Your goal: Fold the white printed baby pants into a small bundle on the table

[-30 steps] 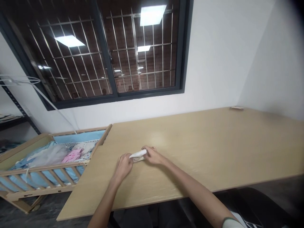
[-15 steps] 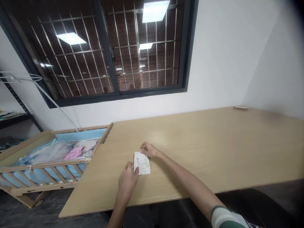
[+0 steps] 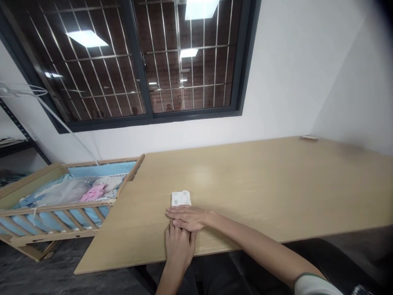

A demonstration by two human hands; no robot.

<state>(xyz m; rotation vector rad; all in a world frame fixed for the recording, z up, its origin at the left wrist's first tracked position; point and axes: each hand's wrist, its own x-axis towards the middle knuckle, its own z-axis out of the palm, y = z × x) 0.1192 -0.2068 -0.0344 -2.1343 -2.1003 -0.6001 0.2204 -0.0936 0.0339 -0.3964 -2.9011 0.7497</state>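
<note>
A small folded white cloth [image 3: 181,198] lies flat on the light wooden table [image 3: 260,188]. My right hand [image 3: 188,217] lies flat across its near part, fingers stretched out to the left. My left hand [image 3: 179,243] rests just below, fingers straight and tucked under the right hand, pressing down on the same cloth. Only the far end of the cloth shows.
A wooden baby cot [image 3: 61,196] with blue lining and a pile of pink and white clothes [image 3: 95,191] stands against the table's left edge. A barred window [image 3: 144,61] fills the wall behind. A small flat object [image 3: 308,138] lies at the table's far right corner.
The cloth went from being held up between both hands to lying folded on the table. Both hands have slid toward me and now lie flat over its near end.
</note>
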